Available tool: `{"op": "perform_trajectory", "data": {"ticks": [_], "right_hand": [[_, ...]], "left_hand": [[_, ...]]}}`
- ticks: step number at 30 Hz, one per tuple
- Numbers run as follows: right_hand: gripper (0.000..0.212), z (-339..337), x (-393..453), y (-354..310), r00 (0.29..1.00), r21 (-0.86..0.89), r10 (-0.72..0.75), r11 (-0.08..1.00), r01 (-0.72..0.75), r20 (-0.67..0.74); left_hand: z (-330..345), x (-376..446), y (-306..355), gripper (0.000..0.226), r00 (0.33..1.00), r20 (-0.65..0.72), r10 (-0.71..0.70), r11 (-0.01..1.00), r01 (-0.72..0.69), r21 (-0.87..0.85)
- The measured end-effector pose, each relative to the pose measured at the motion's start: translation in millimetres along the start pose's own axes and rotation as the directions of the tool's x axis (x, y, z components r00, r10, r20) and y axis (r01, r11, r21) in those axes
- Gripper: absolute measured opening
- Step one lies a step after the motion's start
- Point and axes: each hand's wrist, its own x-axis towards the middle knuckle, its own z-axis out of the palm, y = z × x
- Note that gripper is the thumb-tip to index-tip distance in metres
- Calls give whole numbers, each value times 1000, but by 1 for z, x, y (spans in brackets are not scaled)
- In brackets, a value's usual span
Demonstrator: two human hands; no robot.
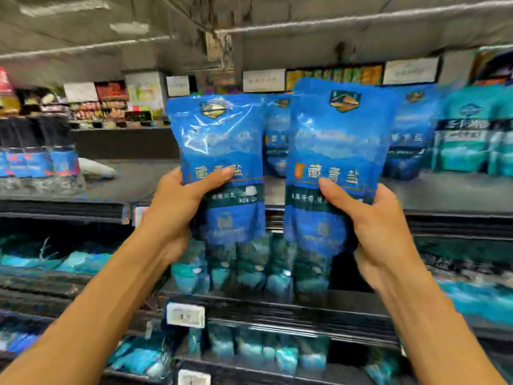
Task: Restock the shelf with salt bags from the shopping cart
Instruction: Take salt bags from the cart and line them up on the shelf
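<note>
Two blue salt bags are held upright before a supermarket shelf, one in each of the hands. The left hand (177, 204) is curled round the lower part of the left salt bag (219, 162), thumb laid across its printed front; the right hand (380, 226) is closed the same way on the right salt bag (338, 162), thumb pressed against the label. The two bags are carried side by side, near each other, their tops level with the shelf's stock. Behind them, matching blue bags (408, 134) are stood on the dark shelf deck (458, 190), with teal bags (472, 134) further right and dark bottles (36, 151) at left. More teal packs are racked on the shelves below. The shopping cart is not in view. Risk is judged to lie in the low grips: soft, top-heavy pouches may fold over or slip, and bags already standing could be knocked down if both are pushed in together.
</note>
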Motion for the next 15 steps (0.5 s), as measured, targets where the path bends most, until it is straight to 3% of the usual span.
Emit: {"op": "perform_trajectory", "data": {"ticks": [5,10,15], "right_hand": [[28,-25,89,-28,999,-24,4,1000,-5,-53],[38,-34,152,-11,981,-83,159,982,-169,-114],[17,-47,172,15,960,-273,271,921,-279,-66]], "left_hand": [[58,85,1,19,997,77,-1,1000,2,-10],[88,150,-36,34,995,67,-71,997,69,39],[86,178,-65,23,995,72,-74,988,63,141]]}}
